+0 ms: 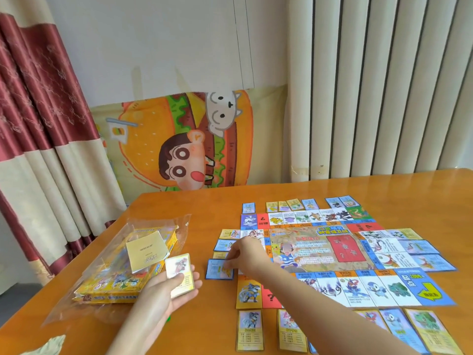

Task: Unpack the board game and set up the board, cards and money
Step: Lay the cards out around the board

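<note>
The paper game board (322, 252) lies flat on the wooden table (409, 190), with property cards laid all round its edges. My left hand (169, 285) holds a stack of cards (180, 274) face up, left of the board. My right hand (243, 254) reaches across the board's left edge and pinches a blue-bordered card (218, 269) lying on the table there. More cards (226, 244) lie in a column just above it. Near me, yellow cards (249, 330) line the board's front edge.
The yellow game box (120, 275) sits inside a clear plastic bag (84, 303) at the left, with a folded paper leaflet (147, 249) on top. A scrap of paper (48, 345) shows at the bottom left. Curtains (38, 149) hang past the table's far edge.
</note>
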`<state>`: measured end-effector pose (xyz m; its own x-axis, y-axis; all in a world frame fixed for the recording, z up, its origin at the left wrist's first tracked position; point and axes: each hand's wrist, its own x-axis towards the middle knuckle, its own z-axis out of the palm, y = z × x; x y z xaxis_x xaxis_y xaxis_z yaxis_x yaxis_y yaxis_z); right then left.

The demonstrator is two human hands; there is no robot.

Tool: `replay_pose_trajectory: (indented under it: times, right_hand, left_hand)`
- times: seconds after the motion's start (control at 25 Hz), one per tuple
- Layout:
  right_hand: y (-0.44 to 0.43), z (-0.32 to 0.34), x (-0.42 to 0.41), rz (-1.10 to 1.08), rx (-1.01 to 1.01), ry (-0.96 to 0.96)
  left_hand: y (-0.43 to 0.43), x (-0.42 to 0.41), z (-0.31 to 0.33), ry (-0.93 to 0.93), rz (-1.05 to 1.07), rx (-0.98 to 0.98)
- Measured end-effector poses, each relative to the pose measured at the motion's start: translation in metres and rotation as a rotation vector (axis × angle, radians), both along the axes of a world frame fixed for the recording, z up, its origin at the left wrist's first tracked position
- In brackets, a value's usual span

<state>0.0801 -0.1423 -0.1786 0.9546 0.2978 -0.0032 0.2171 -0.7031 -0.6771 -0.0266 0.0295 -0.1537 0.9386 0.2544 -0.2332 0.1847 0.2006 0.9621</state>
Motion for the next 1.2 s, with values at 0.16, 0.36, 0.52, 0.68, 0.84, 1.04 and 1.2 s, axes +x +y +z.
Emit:
replay_pose_trajectory:
  times: [0.16,0.36,0.52,0.68,0.84,1.04,1.2]
  right_hand:
    - [0.000,-0.004,0.003,0.016,-0.053,-0.003]
    - [0.003,0.003,-0.001,0.053,-0.190,-0.077]
    - [-0.007,0.026,-0.008,0.043,-0.003,-0.217]
    - [-0.040,0.072,-0.022,0.250,0.039,-0.336]
    - [-0.088,0.093,-0.016,0.283,-0.071,-0.383]
    - [-0.148,0.108,0.000,0.100,-0.134,-0.411]
    - [-0.206,0.109,0.032,-0.131,-0.081,-0.338]
  left_hand:
    - [-0.004,0.004,-0.004,0.014,0.000,-0.034]
    - [-0.008,0.006,-0.003,0.012,-0.020,-0.006]
    - [-0.006,0.014,0.004,-0.029,-0.150,0.436]
    - [-0.040,0.032,0.033,-0.143,-0.221,0.839]
    - [-0.095,0.057,0.062,-0.249,-0.286,0.999]
    - [-0.160,0.102,0.087,-0.358,-0.351,1.024]
    - [-0.200,0.144,0.088,-0.440,-0.347,1.030]
